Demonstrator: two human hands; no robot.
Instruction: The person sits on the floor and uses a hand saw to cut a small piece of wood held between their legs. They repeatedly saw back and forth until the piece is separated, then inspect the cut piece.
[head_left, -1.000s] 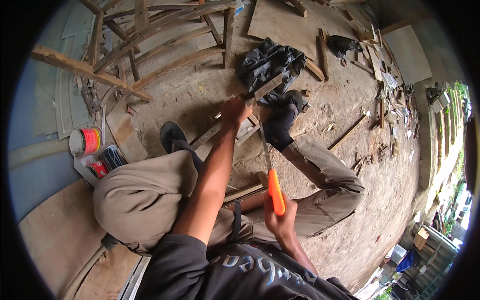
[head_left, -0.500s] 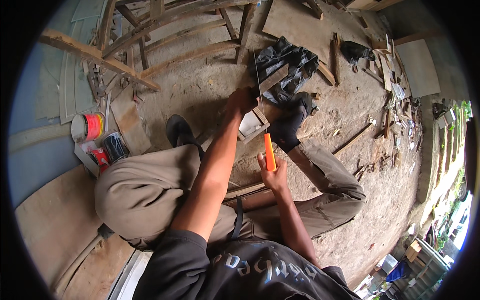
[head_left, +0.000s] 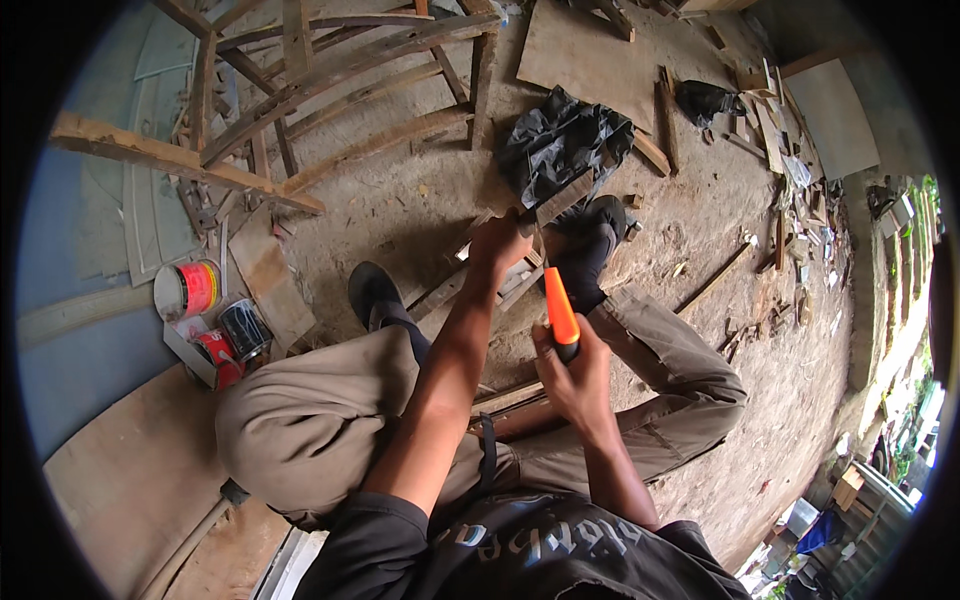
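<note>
My right hand [head_left: 577, 372] is closed around the orange and black handle of a handsaw [head_left: 561, 308]. Its thin blade, seen nearly edge-on, points away from me beside my left hand and is hard to make out. My left hand [head_left: 500, 243] is closed on a short wooden board [head_left: 565, 199], whose end sticks out past the fingers. Directly below, a small pale wooden frame [head_left: 520, 283] lies between my feet, partly hidden by the left hand and forearm. My dark shoe [head_left: 603, 222] is right beside the board.
A crumpled black plastic bag [head_left: 562, 140] lies just beyond the board. A wooden frame structure [head_left: 340, 75] stands at the far left. Paint cans [head_left: 198, 287] sit by my left knee. Wood offcuts [head_left: 785, 220] litter the right side, near a long stick [head_left: 715, 277].
The saw has been drawn back toward me and tilted, with its handle lower and further right. My left hand and the board have shifted slightly down and right as the view moved.
</note>
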